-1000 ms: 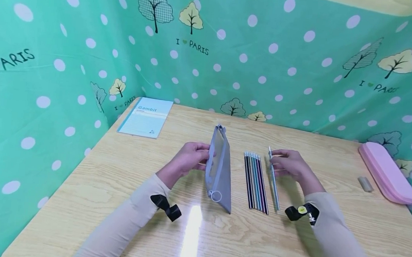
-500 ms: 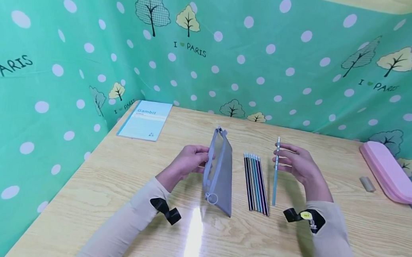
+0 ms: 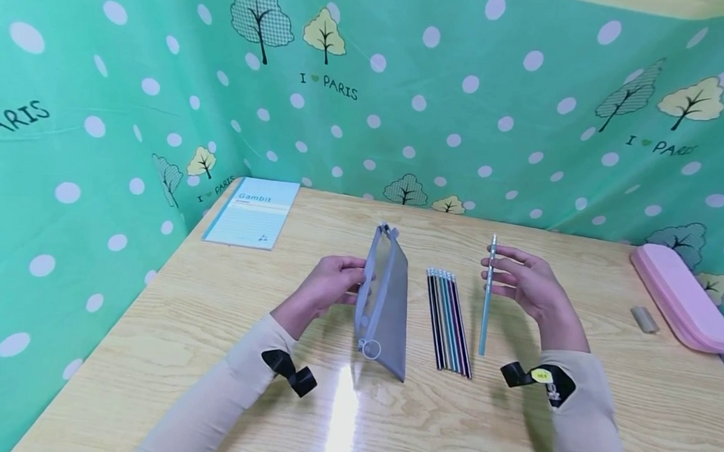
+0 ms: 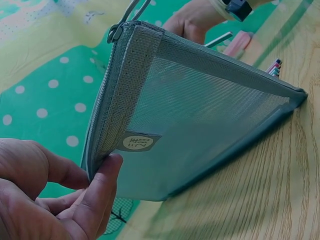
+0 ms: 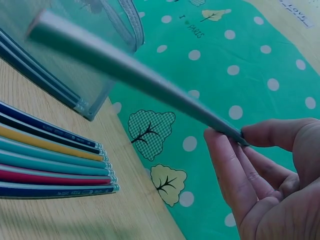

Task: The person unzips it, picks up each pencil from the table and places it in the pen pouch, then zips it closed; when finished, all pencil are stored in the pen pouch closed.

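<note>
My left hand (image 3: 326, 284) pinches the zipper edge of a grey mesh zip pouch (image 3: 396, 312), which stands on edge on the table with its mouth parted. A ring pull hangs at the near end of the zipper. Through the mesh in the right wrist view, a few dark pencils (image 5: 55, 82) show at the pouch's bottom. Thumb and fingertips of my right hand (image 3: 531, 285) pinch a light blue pencil (image 3: 485, 322) near its eraser end, above the table. Between pouch and right hand lies a row of several pencils (image 3: 450, 323), dark, yellow, teal and red, side by side.
A pale blue notebook (image 3: 252, 215) lies at the back left of the wooden table (image 3: 436, 434). On the right are a pink pencil case (image 3: 685, 297) and a small grey eraser (image 3: 644, 320). A green dotted cloth (image 3: 445, 113) hangs behind.
My right hand has lifted the light blue pencil from beside the row and moved it slightly right, turning it from slanted to nearly straight in view. The left hand keeps its hold on the pouch.
</note>
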A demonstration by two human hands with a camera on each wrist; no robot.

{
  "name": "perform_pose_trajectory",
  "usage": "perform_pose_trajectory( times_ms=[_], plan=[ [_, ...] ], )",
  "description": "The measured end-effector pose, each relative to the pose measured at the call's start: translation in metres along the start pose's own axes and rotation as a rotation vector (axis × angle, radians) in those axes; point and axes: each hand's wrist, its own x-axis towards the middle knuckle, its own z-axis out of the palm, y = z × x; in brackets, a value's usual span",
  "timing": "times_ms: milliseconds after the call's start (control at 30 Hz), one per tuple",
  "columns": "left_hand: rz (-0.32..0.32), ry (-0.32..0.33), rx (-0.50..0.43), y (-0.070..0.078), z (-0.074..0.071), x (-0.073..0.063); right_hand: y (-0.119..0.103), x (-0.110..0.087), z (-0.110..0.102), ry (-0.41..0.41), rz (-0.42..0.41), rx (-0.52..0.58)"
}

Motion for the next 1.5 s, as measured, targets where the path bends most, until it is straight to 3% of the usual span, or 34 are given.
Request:
perform_pose_trajectory(
  times_ms=[367,833,1500],
  plan=[
    [0.007,-0.01,-0.004,0.002,-0.001,-0.001,0.001,0.001,0.006,-0.012,-0.009,-0.019],
    [0.017,-0.009,-0.009,0.002,0.0,-0.004,-0.004,-0.004,0.029,0.024,-0.049,-0.109],
    [0.029,-0.017,-0.015,0.003,0.0,-0.008,-0.012,-0.011,0.065,-0.01,-0.127,-0.143]
  ],
)
